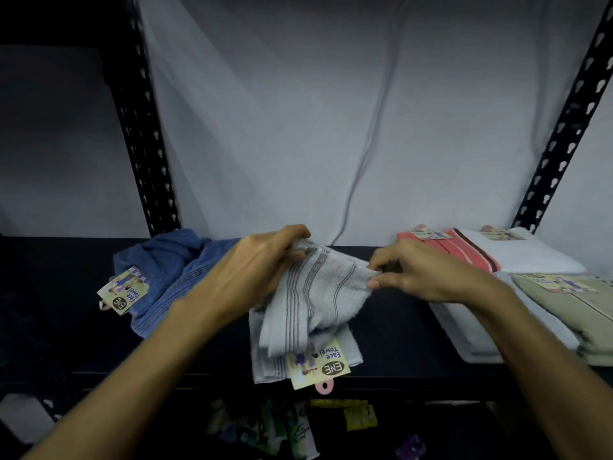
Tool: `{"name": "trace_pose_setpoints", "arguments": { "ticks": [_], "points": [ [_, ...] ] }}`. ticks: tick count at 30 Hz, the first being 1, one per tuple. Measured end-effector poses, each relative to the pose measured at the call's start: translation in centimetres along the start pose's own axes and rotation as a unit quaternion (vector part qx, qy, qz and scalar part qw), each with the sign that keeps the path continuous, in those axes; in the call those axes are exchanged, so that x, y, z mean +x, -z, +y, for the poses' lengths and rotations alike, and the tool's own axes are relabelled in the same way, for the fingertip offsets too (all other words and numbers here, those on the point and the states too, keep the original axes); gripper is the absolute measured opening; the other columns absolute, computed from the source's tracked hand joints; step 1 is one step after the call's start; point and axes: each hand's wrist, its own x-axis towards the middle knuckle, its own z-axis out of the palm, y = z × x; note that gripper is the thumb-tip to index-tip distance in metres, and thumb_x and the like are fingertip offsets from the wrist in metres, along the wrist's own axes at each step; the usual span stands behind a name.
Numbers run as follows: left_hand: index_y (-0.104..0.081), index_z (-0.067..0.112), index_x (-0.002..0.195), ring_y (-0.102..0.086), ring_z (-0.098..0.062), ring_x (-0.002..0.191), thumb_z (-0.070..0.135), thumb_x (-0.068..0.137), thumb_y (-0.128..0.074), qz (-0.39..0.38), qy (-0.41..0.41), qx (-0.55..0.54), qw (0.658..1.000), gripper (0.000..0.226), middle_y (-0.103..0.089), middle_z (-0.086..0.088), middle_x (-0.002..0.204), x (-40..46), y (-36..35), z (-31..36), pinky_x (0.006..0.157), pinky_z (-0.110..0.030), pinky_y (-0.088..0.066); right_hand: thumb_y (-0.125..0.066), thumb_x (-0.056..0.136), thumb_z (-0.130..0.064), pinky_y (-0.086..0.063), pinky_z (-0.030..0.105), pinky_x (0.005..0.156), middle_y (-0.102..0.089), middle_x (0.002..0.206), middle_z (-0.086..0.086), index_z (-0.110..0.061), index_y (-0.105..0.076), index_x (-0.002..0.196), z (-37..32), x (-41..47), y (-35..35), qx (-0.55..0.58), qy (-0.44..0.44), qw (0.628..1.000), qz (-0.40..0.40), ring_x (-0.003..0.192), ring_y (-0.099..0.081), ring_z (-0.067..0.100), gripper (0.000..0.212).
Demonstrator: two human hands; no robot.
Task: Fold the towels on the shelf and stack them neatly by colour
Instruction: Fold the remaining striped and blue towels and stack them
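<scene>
Left hand point(255, 270): fingers curled over the far left corner of a pale grey striped terry face towel point(311, 307), gripping it.

Right hand point(421, 273): thumb and fingertips pinch the same towel's far right edge, so the cloth hangs slack and part-lifted between the two hands.

Grey towel: mid-shelf, near edge resting on the dark shelf board point(398, 327), rumpled, a printed card tag point(318, 363) at its near edge. Judged light, soft and limp, not slippery, not fragile; it will sag wherever unsupported. Best held at corners or hem, tag kept outward.

Left of the grey towel: crumpled blue terry towel point(172, 270), tagged, unfolded.

Right of the grey towel: folded coral-striped towel point(447, 250), folded white towel point(527, 254) and folded olive-beige towel point(577, 310) atop a pale one.
</scene>
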Motion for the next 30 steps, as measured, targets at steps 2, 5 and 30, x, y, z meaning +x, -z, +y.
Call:
{"name": "trace_pose_setpoints", "arguments": {
  "ticks": [2,5,30],
  "points": [
    [-0.050,0.021,0.122,-0.066,-0.032,0.076,0.028,0.101,-0.056,-0.047,-0.019,0.035,0.998,0.023,-0.070,-0.005,0.092,1.9,1.0,-1.1,0.064,-0.040,-0.054,-0.076,0.088,-0.029,-0.042,0.022,0.062,-0.063,0.066,-0.003,-0.016,-0.070,0.076,-0.5,0.5,2.1,-0.021,0.007,1.000,0.018,0.060,-0.051,0.002,0.018],
    [-0.051,0.014,0.122,-0.057,-0.026,0.069,0.029,0.104,-0.051,-0.060,-0.021,0.072,0.995,0.023,-0.065,-0.005,0.084,5.4,2.5,-2.0,0.062,-0.036,-0.041,-0.078,0.085,-0.032,-0.049,0.044,0.071,-0.062,0.068,0.010,-0.011,-0.067,0.073,-1.1,1.3,5.3,-0.020,0.029,0.998,0.055,0.069,-0.058,0.028,0.027],
    [-0.061,0.018,0.101,-0.063,-0.030,0.091,0.001,0.088,-0.050,0.060,0.160,0.007,0.985,0.024,-0.068,-0.005,0.101,21.9,3.2,-2.5,0.069,-0.039,-0.052,-0.074,0.089,-0.015,-0.045,0.031,0.078,-0.073,0.096,0.012,-0.003,-0.077,0.098,0.7,9.8,16.4,-0.124,-0.059,0.929,0.345,0.089,-0.061,0.026,0.015]
  ]
}}
